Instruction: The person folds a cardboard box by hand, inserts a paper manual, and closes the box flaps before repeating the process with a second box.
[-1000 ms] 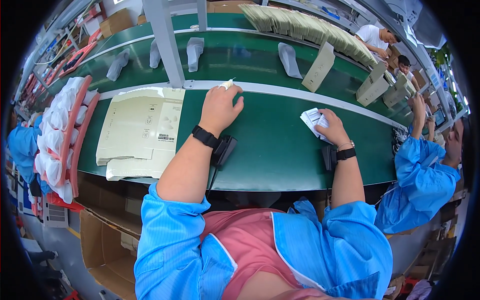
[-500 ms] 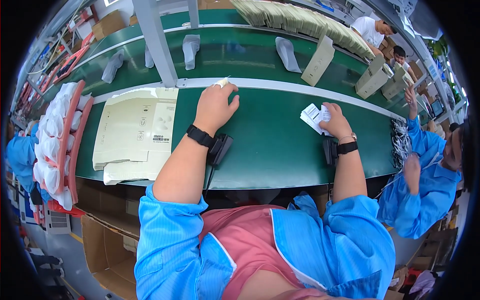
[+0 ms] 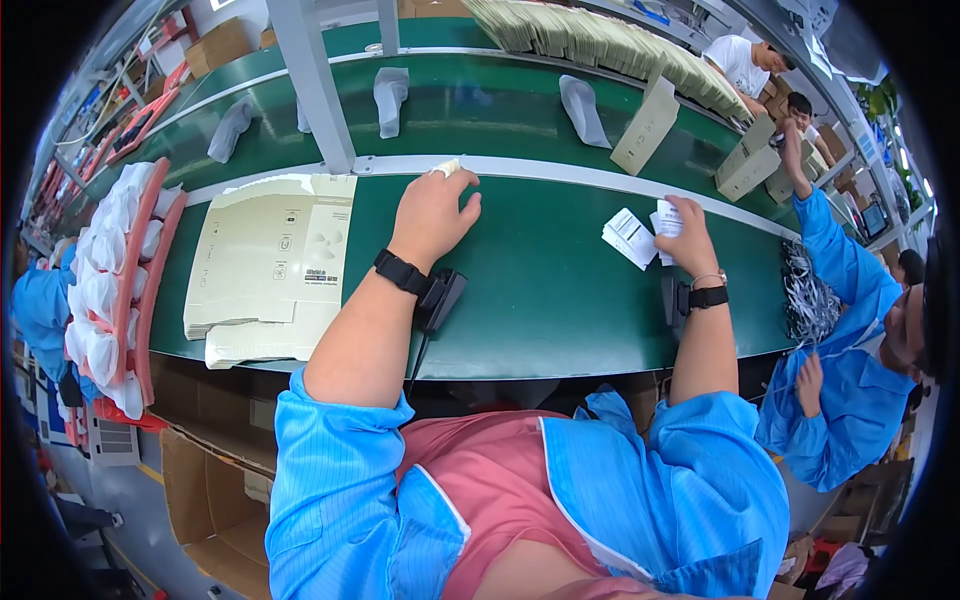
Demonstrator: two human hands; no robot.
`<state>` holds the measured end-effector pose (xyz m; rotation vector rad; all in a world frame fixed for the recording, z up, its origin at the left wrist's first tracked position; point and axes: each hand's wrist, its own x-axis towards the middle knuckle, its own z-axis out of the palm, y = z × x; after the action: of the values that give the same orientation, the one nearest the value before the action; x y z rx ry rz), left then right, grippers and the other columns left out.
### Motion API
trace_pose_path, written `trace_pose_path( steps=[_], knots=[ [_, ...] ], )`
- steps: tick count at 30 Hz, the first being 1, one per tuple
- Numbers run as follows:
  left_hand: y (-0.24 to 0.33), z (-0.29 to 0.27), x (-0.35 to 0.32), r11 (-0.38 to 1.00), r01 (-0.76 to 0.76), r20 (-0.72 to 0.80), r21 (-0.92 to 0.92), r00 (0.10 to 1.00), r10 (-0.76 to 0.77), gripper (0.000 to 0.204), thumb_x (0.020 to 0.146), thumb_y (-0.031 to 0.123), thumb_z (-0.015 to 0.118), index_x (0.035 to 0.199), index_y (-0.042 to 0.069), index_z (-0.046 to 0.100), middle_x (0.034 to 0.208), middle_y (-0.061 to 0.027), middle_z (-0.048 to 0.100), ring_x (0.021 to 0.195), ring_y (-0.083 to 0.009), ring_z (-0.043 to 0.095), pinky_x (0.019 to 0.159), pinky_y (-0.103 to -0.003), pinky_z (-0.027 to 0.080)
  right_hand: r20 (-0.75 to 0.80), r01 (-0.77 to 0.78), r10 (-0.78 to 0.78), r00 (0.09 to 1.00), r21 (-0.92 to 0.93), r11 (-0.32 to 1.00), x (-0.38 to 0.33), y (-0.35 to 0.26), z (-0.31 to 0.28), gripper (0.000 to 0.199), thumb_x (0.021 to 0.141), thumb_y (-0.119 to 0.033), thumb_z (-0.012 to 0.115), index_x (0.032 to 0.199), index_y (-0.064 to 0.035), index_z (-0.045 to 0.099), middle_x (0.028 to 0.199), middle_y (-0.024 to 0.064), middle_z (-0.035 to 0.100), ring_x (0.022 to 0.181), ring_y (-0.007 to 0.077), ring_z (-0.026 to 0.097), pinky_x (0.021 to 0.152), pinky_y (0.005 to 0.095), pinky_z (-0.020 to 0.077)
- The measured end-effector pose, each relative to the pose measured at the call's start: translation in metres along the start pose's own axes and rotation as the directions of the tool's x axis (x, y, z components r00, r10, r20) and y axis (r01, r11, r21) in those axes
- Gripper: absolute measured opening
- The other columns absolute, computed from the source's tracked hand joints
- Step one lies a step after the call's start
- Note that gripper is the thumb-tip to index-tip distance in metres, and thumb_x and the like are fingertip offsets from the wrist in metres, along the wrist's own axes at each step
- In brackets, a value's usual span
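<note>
My left hand [image 3: 432, 212] rests at the far edge of the green bench, near the pale metal rail, with thumb and fingers apart. A pale wrap covers one of its fingertips, and nothing shows in its grasp. On the right, my right hand [image 3: 690, 240] has its fingers closed on several white printed paper slips [image 3: 665, 222]. Just left of them, a small fanned pile of similar slips [image 3: 630, 238] lies on the bench. Flattened cream cartons [image 3: 265, 260] are stacked to the left of my left arm.
Beyond the rail, a green conveyor [image 3: 480, 100] carries wrapped items [image 3: 583, 110] and upright cream boxes [image 3: 645, 128]. Pink trays of white-wrapped items [image 3: 120, 270] stand at far left. A co-worker in blue [image 3: 840, 370] works at right beside bundled cords [image 3: 808, 295]. An opened cardboard box [image 3: 215, 500] sits below the bench.
My right hand has shifted slightly right with its slips, widening the gap to the pile. Items on the conveyor have moved right. The co-worker's arm now reaches toward the boxes.
</note>
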<state>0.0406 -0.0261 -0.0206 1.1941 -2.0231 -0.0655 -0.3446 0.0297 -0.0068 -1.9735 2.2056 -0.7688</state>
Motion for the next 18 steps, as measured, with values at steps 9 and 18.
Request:
trace_pose_path(
  steps=[9, 18],
  knots=[
    [0.003, 0.002, 0.0, 0.999, -0.034, 0.004, -0.042, 0.999, 0.034, 0.014, 0.079, 0.02, 0.064, 0.091, 0.012, 0.064, 0.075, -0.0106, 0.06, 0.075, -0.0291, 0.06, 0.068, -0.04, 0.049, 0.042, 0.011, -0.007, 0.999, -0.107, 0.994, 0.035, 0.056, 0.024, 0.065, 0.068, -0.019, 0.065, 0.131, -0.0141, 0.049, 0.139, 0.0145, 0.04, 0.123, 0.0363, 0.044, 0.104, 0.0403, 0.0382],
    [0.002, 0.002, -0.002, 0.999, -0.023, 0.048, -0.025, 0.999, 0.024, 0.015, 0.079, 0.021, 0.064, 0.092, 0.013, 0.065, 0.077, -0.0108, 0.061, 0.074, -0.0294, 0.06, 0.067, -0.04, 0.05, 0.205, 0.038, 0.001, 0.979, -0.187, 0.982, 0.025, 0.028, 0.039, 0.067, 0.078, -0.03, 0.063, 0.14, -0.016, 0.042, 0.149, 0.0142, 0.03, 0.128, 0.039, 0.038, 0.108, 0.0422, 0.0322]
  ],
)
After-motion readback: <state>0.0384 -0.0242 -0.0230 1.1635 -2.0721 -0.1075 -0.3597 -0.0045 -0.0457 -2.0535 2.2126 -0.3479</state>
